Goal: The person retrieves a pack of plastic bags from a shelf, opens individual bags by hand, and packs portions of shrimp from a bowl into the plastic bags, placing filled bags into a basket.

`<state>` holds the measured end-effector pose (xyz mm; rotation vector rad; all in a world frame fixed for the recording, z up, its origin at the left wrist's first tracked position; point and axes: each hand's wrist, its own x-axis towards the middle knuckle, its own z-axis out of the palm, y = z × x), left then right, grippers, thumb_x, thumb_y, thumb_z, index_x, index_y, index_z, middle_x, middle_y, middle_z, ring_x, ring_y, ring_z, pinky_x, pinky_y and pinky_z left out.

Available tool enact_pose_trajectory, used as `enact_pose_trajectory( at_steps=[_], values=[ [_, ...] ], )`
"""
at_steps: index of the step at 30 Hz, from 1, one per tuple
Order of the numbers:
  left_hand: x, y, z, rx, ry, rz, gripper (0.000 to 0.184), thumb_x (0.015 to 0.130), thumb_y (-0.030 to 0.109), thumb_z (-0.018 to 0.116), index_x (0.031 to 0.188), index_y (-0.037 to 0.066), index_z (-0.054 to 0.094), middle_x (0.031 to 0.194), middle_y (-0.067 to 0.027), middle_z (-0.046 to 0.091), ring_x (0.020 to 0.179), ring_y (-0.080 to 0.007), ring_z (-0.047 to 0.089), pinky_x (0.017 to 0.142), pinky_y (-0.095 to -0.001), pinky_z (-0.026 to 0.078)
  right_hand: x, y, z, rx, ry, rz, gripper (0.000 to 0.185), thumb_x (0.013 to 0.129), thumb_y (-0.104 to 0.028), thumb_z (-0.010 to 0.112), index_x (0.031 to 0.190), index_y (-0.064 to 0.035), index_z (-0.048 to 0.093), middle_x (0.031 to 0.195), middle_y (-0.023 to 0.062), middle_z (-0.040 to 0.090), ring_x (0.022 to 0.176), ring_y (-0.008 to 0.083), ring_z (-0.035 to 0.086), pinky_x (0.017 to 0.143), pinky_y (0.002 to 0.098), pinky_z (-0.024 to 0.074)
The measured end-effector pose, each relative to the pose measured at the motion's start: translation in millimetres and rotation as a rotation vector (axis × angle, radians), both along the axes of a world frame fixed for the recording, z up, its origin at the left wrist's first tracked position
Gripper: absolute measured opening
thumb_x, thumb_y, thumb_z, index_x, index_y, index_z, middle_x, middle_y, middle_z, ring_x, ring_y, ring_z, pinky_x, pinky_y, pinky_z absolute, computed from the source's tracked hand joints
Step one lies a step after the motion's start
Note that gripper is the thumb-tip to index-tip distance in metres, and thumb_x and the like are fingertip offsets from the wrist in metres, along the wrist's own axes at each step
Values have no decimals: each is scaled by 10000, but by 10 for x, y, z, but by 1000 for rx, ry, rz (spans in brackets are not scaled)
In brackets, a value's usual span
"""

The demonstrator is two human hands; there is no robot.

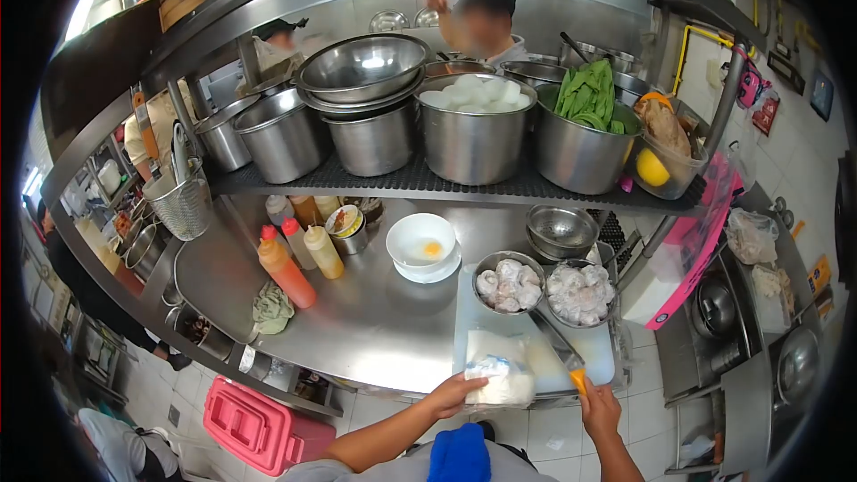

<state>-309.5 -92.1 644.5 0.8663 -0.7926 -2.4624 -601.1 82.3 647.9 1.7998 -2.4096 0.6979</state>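
My left hand point(453, 393) grips the near left side of a clear plastic bag of white powder point(500, 375), with the thumb over the plastic. The bag rests at the front of a white cutting board point(585, 355). In my right hand point(600, 411) is a knife with an orange handle point(578, 381); its metal blade point(555, 339) slants up and left over the board. Just beyond the blade stand two metal bowls, a left bowl of white-coated pieces point(510, 286) and a right bowl of similar pieces point(580, 295). What the pieces are I cannot tell.
A white bowl with a yolk point(432, 250) stands on the steel counter point(375, 339). Left of it are squeeze bottles point(287, 268) and a crumpled cloth point(272, 309). Metal pots point(473, 147) line the shelf above. A pink bin point(254, 424) is on the floor. Two people are behind the shelf.
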Motion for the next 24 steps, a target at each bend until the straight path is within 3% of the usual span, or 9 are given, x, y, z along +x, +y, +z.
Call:
enact_pose_trajectory(
  at_steps=[4,9,12,14,16,20,22,23,24],
  values=[
    [-280,-19,-51,-32,-17,-81,418,909,147,571,1290,24,450,1215,-81,565,1088,-178,558,916,-317,465,-222,-445,-200,-14,31,61,529,713,-168,723,1213,-119,556,891,99,550,835,292,542,709,418,445],
    [-531,-102,-324,-38,-23,-26,411,894,181,594,1254,17,481,1178,-79,580,1056,-173,561,892,-313,469,-273,-708,145,-127,8,108,410,728,-95,684,1124,-55,584,960,114,561,913,310,538,785,398,444],
    [-510,-173,-340,-215,-255,56,503,866,181,628,1284,-7,422,1159,-117,567,1028,-196,564,832,-313,495,-410,-669,218,-189,-75,175,366,743,-81,654,1100,-39,590,1014,123,576,953,316,546,818,394,448],
    [-430,-192,-36,-313,-532,112,602,837,159,658,1324,-11,348,1148,-155,542,1008,-225,560,758,-323,522,-436,-502,211,-169,-177,222,316,765,-85,638,1074,-32,604,1022,133,592,952,315,563,821,386,459],
    [-291,-249,-470,-396,-430,198,684,816,114,670,1370,23,279,1148,-175,519,996,-246,558,706,-329,539,-452,-306,212,-62,-205,207,242,834,-129,600,1060,-41,609,954,127,605,892,302,575,782,377,479],
    [-248,-290,-319,-698,-668,133,717,794,65,669,1402,69,289,1146,-178,518,958,-224,563,648,-306,526,-394,229,362,-83,-276,56,175,858,-163,584,1000,-79,641,965,106,619,920,285,582,786,362,488],
    [-228,-301,-171,-824,-755,30,684,777,68,682,1376,41,352,1132,-177,532,958,-219,565,646,-299,511,-515,388,378,8,-330,22,173,867,-198,572,996,-111,648,960,89,635,925,281,600,767,363,504],
    [-231,-281,-20,-967,-864,-10,655,762,90,698,1344,18,405,1125,-182,549,905,-222,591,640,-301,507,-639,446,357,9,-328,10,173,867,-198,572,996,-111,648,960,89,635,925,281,600,767,363,504],
    [-109,-354,-236,-1330,-947,28,587,753,119,707,1280,-2,479,1086,-168,584,818,-223,614,622,-299,506,-767,524,316,52,-311,-23,167,864,-185,576,995,-118,656,945,81,638,885,274,611,754,360,509]
  ],
)
